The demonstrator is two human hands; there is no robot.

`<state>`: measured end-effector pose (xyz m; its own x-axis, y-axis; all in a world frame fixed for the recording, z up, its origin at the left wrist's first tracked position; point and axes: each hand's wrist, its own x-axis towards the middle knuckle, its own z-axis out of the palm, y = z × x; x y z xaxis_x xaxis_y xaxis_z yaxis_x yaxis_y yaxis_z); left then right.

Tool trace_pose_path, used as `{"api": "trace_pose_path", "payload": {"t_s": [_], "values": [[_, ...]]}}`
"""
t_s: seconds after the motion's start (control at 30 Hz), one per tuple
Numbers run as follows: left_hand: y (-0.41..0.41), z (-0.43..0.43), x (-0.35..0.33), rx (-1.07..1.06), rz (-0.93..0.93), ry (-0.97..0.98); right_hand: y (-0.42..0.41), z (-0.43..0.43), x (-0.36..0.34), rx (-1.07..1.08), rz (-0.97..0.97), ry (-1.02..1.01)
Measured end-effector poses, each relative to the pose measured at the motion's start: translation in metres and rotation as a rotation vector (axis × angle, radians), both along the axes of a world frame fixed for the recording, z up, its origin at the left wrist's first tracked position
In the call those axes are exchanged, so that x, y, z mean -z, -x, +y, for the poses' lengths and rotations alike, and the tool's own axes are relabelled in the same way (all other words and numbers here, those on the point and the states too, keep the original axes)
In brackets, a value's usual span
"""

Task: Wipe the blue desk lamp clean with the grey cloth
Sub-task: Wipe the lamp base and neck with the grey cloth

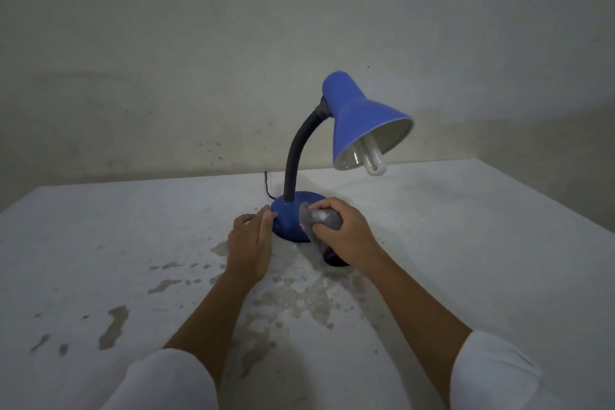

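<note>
The blue desk lamp point(362, 116) stands upright on a white table, with a black flexible neck point(296, 156), a cone shade turned right and a white bulb showing. Its round blue base point(288, 216) sits at mid-table. My left hand point(251, 240) rests against the base's left edge, fingertips touching it. My right hand point(342, 231) grips the bunched grey cloth point(317, 218) and presses it on the right side of the base. A dark purple patch lies under my right wrist; what it is stays unclear.
The white table point(482, 243) is worn, with several grey patches of chipped paint in front of the lamp and to the left. A black cord point(267, 185) runs from behind the base toward the pale wall just behind the table.
</note>
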<state>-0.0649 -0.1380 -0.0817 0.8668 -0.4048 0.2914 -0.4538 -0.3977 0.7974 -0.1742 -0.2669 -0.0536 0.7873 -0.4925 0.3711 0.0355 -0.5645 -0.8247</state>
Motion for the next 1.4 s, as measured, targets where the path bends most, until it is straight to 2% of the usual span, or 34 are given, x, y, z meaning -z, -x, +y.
{"api": "trace_pose_path", "payload": {"t_s": [0.13, 0.27, 0.4, 0.53, 0.7, 0.9, 0.97, 1.17, 1.3, 1.4], "values": [[0.008, 0.007, -0.007, 0.077, -0.172, 0.051, 0.009, 0.002, -0.015, -0.003, 0.012, -0.265], [0.033, 0.013, -0.028, 0.191, -0.021, 0.126, 0.011, 0.014, -0.025, -0.103, -0.002, -0.611], [0.043, 0.017, -0.036, 0.281, 0.124, 0.158, 0.016, 0.028, -0.031, -0.122, -0.017, -0.718], [0.047, 0.024, -0.042, 0.232, 0.149, 0.108, 0.028, 0.035, -0.037, -0.122, -0.029, -0.634], [0.05, 0.035, -0.052, 0.155, 0.136, 0.062, 0.044, 0.03, -0.037, -0.026, 0.12, -0.259], [0.048, 0.043, -0.058, 0.169, 0.05, -0.05, 0.053, 0.024, -0.035, -0.043, 0.311, 0.012], [0.048, 0.043, -0.06, 0.175, -0.019, -0.059, 0.056, 0.023, -0.036, -0.082, 0.37, 0.029], [0.049, 0.045, -0.067, 0.202, -0.133, -0.057, 0.054, 0.028, -0.051, -0.109, 0.453, -0.139], [0.044, 0.048, -0.071, 0.21, -0.209, -0.058, 0.056, 0.017, -0.044, -0.056, 0.36, -0.005], [0.04, 0.049, -0.073, 0.186, -0.191, -0.038, 0.052, 0.012, -0.04, 0.041, 0.32, 0.049]]}}
